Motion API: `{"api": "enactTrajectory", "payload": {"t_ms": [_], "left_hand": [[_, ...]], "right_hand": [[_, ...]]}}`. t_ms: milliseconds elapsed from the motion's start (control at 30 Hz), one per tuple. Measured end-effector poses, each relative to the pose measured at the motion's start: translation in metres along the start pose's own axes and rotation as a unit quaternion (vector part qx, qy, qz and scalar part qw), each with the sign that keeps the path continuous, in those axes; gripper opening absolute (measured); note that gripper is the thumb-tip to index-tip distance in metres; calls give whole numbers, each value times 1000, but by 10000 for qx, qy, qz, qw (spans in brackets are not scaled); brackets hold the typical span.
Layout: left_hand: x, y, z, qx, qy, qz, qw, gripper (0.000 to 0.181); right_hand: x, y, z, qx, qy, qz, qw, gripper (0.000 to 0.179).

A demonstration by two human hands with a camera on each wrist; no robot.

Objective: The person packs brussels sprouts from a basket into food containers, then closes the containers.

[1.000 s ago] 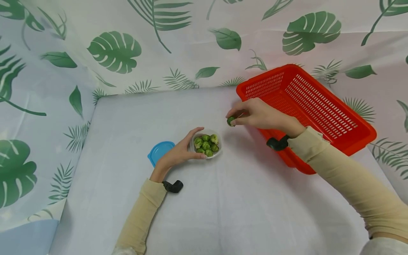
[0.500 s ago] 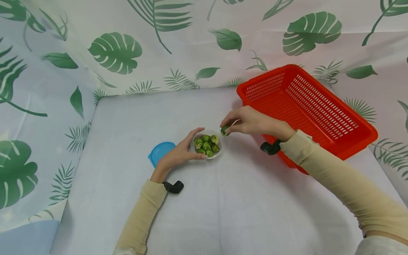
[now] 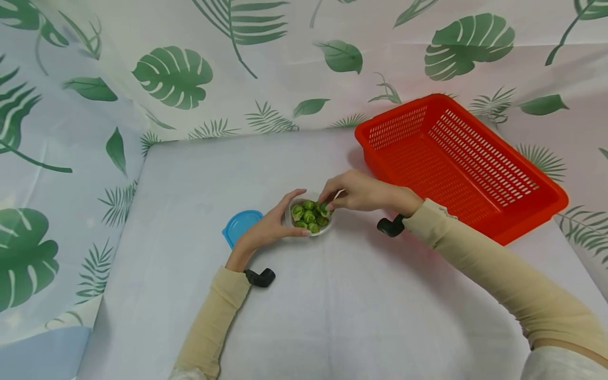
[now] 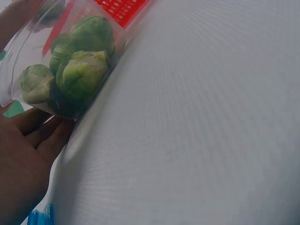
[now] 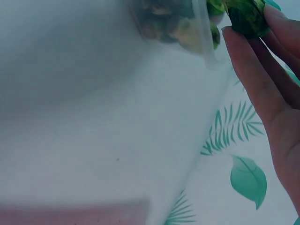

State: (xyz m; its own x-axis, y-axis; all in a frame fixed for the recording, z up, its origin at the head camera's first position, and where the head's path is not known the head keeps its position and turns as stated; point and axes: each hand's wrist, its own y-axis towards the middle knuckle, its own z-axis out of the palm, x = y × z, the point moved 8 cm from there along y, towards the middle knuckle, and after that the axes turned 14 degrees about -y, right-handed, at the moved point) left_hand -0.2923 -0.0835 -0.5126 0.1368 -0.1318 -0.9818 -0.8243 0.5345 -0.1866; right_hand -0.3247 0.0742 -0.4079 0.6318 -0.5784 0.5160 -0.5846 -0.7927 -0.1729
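A small clear plastic container (image 4: pixel 23 51) stands on the pale table cover, with several green Brussels sprouts (image 3: pixel 307 217) inside. My left hand (image 3: pixel 267 229) grips it from the left, thumb on the near side and fingers round the far side. Over the container's right edge, my right hand (image 3: pixel 364 191) pinches one Brussels sprout (image 5: pixel 248 18) between thumb and fingertips. In the right wrist view that sprout sits just above the rim, partly covered by the fingers. Whether it touches the sprouts below cannot be told.
Left of the container lies a blue lid (image 3: pixel 240 226), partly behind the left hand. A large red perforated basket (image 3: pixel 423 163) stands at the right, under and beyond the right forearm. Leaf-patterned cloth (image 3: pixel 266 68) rises at the back and sides.
My right hand has moved left and nearer, away from the red basket, bringing the pinched sprout from beside the container to over it. The left hand has kept its hold.
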Motion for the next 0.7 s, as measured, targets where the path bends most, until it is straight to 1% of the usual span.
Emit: {"api": "enactTrajectory", "payload": {"t_ms": [100,267,367,533,700], "left_hand": [[0,0,0,2,7,-13,10000,95],[0,0,0,-1,28,-13,10000,94],[0,0,0,-3,43,-14,10000,94],[1,0,0,10,13,17,10000,95],[1,1,0,10,15,28,10000,95]], "right_hand": [[1,2,5,102,-42,42,9999,22],[4,5,11,140,-188,54,9997,21],[7,6,15,149,-282,-25,9995,20],[12,8,19,106,-396,-300,9987,17],[14,7,17,-25,-397,-437,9983,18]]}}
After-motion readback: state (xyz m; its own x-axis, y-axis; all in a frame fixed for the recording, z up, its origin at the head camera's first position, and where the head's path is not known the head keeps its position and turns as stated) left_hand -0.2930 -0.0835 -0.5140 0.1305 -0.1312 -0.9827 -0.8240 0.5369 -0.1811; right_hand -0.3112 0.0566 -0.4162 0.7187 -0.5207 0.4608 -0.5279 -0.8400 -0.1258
